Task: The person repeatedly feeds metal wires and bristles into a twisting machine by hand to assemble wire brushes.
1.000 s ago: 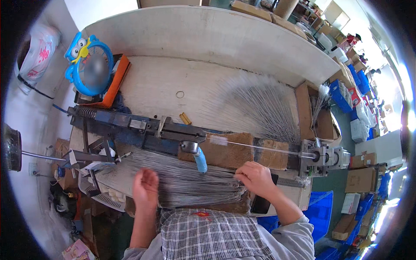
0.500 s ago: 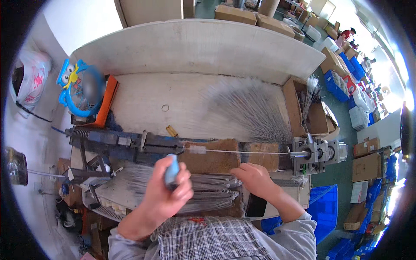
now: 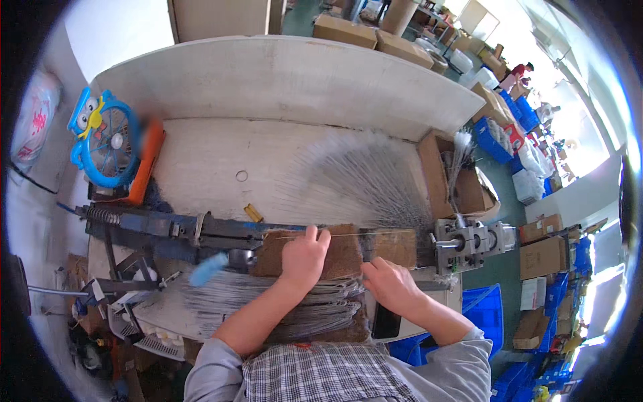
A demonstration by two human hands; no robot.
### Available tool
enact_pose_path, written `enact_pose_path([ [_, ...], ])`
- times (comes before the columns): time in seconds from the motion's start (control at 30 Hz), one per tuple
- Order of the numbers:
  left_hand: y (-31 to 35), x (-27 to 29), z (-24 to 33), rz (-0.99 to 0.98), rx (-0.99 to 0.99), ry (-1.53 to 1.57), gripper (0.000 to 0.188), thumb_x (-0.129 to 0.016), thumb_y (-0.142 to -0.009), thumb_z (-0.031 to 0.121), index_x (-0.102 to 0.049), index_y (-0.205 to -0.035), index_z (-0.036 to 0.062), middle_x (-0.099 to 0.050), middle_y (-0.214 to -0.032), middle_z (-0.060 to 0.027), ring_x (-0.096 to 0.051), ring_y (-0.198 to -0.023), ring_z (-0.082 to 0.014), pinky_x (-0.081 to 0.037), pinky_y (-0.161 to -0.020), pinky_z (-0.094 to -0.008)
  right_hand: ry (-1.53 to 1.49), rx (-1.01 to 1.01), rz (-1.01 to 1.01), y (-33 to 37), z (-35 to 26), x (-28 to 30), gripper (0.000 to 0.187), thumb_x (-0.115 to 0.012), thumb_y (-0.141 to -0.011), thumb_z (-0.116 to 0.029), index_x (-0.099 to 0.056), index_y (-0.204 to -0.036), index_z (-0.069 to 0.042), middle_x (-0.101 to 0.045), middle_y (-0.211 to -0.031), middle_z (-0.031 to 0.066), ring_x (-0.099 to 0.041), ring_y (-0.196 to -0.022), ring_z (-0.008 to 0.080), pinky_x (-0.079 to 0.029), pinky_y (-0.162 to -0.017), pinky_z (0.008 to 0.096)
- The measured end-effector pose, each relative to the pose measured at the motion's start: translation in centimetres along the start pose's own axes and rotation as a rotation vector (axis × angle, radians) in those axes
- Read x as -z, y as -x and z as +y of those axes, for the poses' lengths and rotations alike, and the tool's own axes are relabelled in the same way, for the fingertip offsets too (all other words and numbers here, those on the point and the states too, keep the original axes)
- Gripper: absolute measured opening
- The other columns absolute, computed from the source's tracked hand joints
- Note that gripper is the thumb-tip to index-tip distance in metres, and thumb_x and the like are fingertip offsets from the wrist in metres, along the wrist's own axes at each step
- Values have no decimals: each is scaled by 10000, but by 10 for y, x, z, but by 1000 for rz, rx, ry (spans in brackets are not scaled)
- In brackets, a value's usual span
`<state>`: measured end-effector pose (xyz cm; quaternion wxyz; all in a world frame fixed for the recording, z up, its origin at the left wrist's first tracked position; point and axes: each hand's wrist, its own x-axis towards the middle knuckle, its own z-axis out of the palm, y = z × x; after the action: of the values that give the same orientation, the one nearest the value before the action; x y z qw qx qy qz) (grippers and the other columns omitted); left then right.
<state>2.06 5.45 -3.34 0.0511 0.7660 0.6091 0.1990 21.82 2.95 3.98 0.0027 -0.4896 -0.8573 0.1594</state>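
My left hand (image 3: 305, 258) is closed over the brown pad (image 3: 345, 254), its fingertips pinching a thin wire brush at the bristle part, which the fingers hide. The brush's wire (image 3: 348, 234) runs right toward a metal chuck fixture (image 3: 462, 244). My right hand (image 3: 392, 285) is curled at the front edge of the pad; what it holds, if anything, is hidden. Left of my left hand, a lever with a light blue handle (image 3: 209, 268) is tilted over toward the left. Bundles of wire brushes (image 3: 321, 315) lie in front of the pad, close to my apron.
A fan-shaped pile of wire brushes (image 3: 375, 181) lies behind the machine. An open cardboard box (image 3: 435, 174) stands at its right. A blue toy-like wheel (image 3: 107, 141) leans beside an orange piece (image 3: 149, 164). A dark phone (image 3: 386, 321) and a blue bin (image 3: 485, 315) are near my right arm.
My left hand has let go of the blue handle and moved right onto the wire brush. The handle has swung down to the left. My right hand has barely moved.
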Motion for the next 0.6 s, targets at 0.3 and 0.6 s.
enact_pose_path([
  [0.3,-63,51,14,375,-128,-75,351,-622,-751,63,-639,-1099,111,-581,-1125,-93,-626,-799,-260,-517,-639,-357,285,161,190,-11,110,80,149,-640,-721,-111,-681,-859,-73,-648,-792,82,-629,-783,264,-509,-680,370],
  [0.6,80,83,17,133,-123,560,217,-662,-756,51,-689,-971,50,-658,-879,-96,-637,-760,-224,-506,-686,-308,-329,5,-81,-7,123,103,178,-743,-733,-221,-742,-847,-84,-689,-764,97,-645,-712,280,-510,-680,370],
])
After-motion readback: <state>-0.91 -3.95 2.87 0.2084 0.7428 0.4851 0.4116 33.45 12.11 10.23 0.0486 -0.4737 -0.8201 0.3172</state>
